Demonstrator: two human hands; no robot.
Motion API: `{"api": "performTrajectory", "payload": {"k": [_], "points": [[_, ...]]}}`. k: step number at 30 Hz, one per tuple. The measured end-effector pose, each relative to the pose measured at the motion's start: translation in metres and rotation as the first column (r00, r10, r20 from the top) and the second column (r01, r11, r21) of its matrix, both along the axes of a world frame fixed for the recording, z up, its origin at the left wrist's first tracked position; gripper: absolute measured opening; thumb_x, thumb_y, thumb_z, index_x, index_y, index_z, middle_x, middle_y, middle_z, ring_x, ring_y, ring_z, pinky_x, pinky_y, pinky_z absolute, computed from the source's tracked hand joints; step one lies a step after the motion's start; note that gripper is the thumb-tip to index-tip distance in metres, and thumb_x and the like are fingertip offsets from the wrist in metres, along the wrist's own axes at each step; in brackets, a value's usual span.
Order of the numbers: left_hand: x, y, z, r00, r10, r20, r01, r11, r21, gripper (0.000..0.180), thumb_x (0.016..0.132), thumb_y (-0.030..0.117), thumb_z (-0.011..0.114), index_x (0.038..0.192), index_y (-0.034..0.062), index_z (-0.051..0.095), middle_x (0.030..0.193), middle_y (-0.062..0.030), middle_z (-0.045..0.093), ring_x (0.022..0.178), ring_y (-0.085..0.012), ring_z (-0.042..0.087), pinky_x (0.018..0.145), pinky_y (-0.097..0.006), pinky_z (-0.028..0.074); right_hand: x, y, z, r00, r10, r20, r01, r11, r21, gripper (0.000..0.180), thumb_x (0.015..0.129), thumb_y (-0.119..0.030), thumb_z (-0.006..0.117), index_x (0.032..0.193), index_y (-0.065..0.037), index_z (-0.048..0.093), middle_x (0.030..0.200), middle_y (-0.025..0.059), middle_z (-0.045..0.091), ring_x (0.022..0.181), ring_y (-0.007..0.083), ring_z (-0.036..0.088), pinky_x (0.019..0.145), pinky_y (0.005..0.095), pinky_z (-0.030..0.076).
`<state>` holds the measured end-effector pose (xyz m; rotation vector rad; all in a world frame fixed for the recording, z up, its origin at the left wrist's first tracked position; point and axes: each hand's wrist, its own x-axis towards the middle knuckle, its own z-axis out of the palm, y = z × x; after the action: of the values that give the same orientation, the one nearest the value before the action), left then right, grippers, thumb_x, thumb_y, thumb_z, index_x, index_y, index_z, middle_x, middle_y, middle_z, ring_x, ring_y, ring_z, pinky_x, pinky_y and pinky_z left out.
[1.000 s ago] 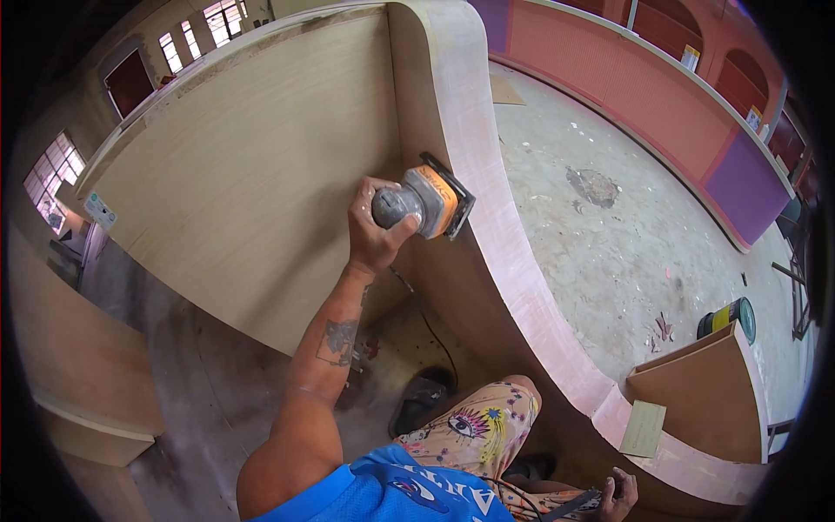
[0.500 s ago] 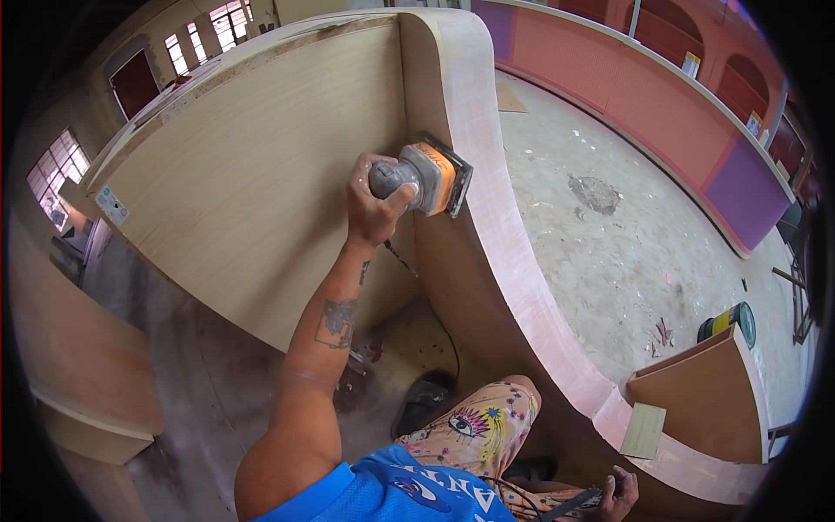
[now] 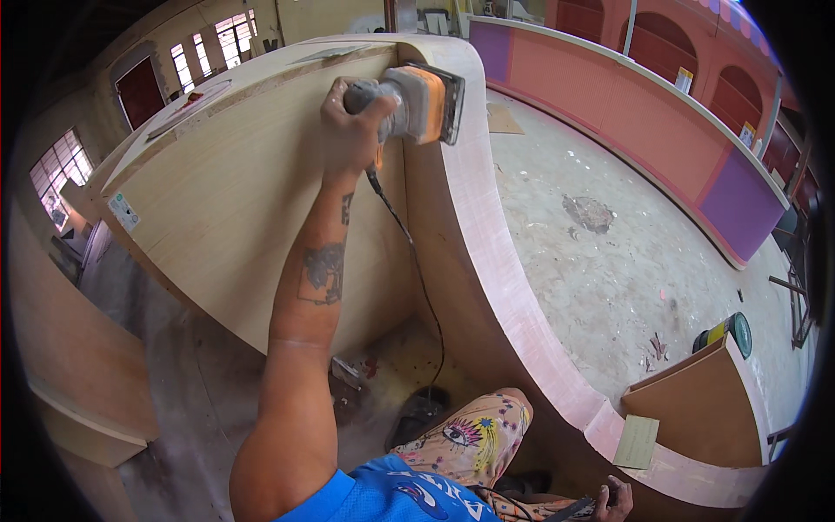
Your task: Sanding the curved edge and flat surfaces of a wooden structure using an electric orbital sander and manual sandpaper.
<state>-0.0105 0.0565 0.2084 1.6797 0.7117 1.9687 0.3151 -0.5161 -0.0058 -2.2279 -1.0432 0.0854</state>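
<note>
My left hand point(image 3: 352, 122) is wrapped around the grey body of an orange and grey electric palm sander point(image 3: 417, 104). The sander is tipped on its side, its dark square pad facing right. That pad is by the rounded upper corner of a curved wooden counter point(image 3: 513, 270); whether it touches cannot be made out. From the sander a black cord point(image 3: 416, 252) hangs down toward my foot. Low at the right, my right hand point(image 3: 616, 499) shows only in part, near the counter's inner side. Its fingers are loosely bent and apart, beside a dark strip.
A pale wooden panel point(image 3: 287, 183) stands left of the sander. On the counter's top edge lies a greenish sheet point(image 3: 637, 442). Beyond are a wedge-shaped wooden piece point(image 3: 700, 404), a bucket point(image 3: 739, 335) and a long pink and purple counter point(image 3: 609, 113). Curved boards point(image 3: 87, 365) stand at left.
My left hand has carried the sander up and slightly left along the counter, to near its top corner. More of the cord now shows. The view has shifted slightly.
</note>
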Motion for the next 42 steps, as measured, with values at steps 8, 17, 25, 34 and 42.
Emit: {"api": "performTrajectory", "payload": {"k": [8,17,25,34,42], "points": [[-0.006,0.019,0.032,1.0,0.018,0.026,-0.018,1.0,0.014,0.043,0.072,0.026,0.075,0.098,-0.0048,0.061,0.086,-0.0097,0.068,0.075,-0.0186,0.064,0.07,-0.033,0.053,0.002,-0.019,-0.006,1.0,-0.01,0.007,0.009,0.996,0.083,0.025,0.094,-0.02,0.067,0.111,-0.003,0.071,0.102,0.0176,0.069,0.094,0.0338,0.066,0.084,0.0414,0.053],[-0.001,0.03,-0.01,0.953,0.29,0.087,-0.298,0.951,0.085,0.061,0.076,0.033,0.078,0.116,-0.0053,0.051,0.103,-0.0153,0.06,0.094,-0.025,0.06,0.086,-0.037,0.049,0.002,-0.023,-0.01,0.999,-0.033,-0.008,0.034,0.995,0.099,0.025,0.095,-0.02,0.067,0.111,-0.002,0.071,0.102,0.0169,0.07,0.091,0.0302,0.067,0.083,0.0402,0.053],[0.012,0.006,-0.038,0.932,0.336,0.136,-0.346,0.937,0.056,0.049,0.087,0.035,0.075,0.112,-0.0022,0.055,0.098,-0.0157,0.063,0.091,-0.0253,0.063,0.081,-0.039,0.051,0.002,-0.019,-0.009,0.999,-0.036,0.015,0.034,0.995,0.098,0.026,0.094,-0.02,0.068,0.112,-0.002,0.072,0.105,0.0174,0.072,0.097,0.0314,0.068,0.087,0.0408,0.054],[0.009,0.002,-0.049,0.954,0.3,0.017,-0.298,0.937,0.18,0.028,0.105,0.022,0.046,0.11,-0.0023,0.059,0.104,-0.0204,0.062,0.099,-0.0359,0.06,0.089,-0.043,0.047,0.001,-0.007,-0.008,1.0,0.019,0.017,-0.021,0.995,0.101,0.025,0.093,-0.018,0.069,0.111,-0.002,0.073,0.108,0.0173,0.073,0.101,0.0309,0.068,0.09,0.0399,0.053],[0.005,-0.003,-0.038,0.929,0.367,-0.05,-0.349,0.912,0.217,0.047,0.086,0.039,0.075,0.108,0.0008,0.057,0.105,-0.0189,0.06,0.096,-0.0352,0.06,0.087,-0.044,0.048,0.001,-0.004,-0.008,0.996,0.066,0.054,-0.074,0.987,0.146,0.023,0.093,-0.016,0.068,0.11,-0.001,0.072,0.107,0.0167,0.073,0.098,0.0296,0.07,0.088,0.0387,0.054]]}}
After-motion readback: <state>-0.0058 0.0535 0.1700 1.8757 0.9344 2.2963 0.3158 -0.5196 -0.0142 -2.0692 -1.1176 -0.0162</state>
